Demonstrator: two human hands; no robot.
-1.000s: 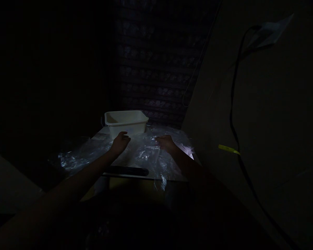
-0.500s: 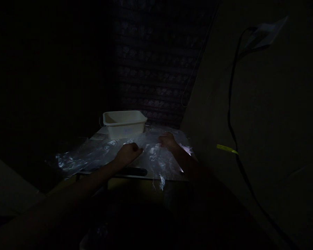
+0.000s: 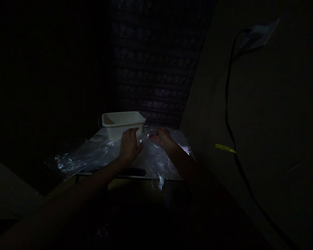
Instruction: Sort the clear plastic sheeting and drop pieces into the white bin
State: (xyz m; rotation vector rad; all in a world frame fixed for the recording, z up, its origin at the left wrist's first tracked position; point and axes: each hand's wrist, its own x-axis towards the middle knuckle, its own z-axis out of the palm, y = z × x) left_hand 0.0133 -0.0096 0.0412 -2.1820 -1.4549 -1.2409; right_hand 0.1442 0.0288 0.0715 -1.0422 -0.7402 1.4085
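Note:
Clear plastic sheeting [image 3: 159, 156], crinkled and shiny, covers much of a small table. My right hand [image 3: 160, 136] pinches a bit of this plastic over the table's middle. To its left, my left hand [image 3: 129, 146] is raised with thumb and fingers apart, in front of a white plastic tub [image 3: 123, 125]. Nothing shows in the left hand. More clear plastic [image 3: 75, 159] spills over the table's left side. The room is very dark, so the fine shape of the plastic cannot be made out.
At the table's front edge lies a long dark object [image 3: 133, 172]. A patterned curtain or blind [image 3: 156, 76] hangs behind. On the right wall, a black cable [image 3: 226, 104] with a yellow tag [image 3: 224, 148] runs down from a pale plate [image 3: 259, 34].
My left hand has risen toward the tub and its fingers have spread. My right hand has shifted slightly left and up, with the plastic in its fingers.

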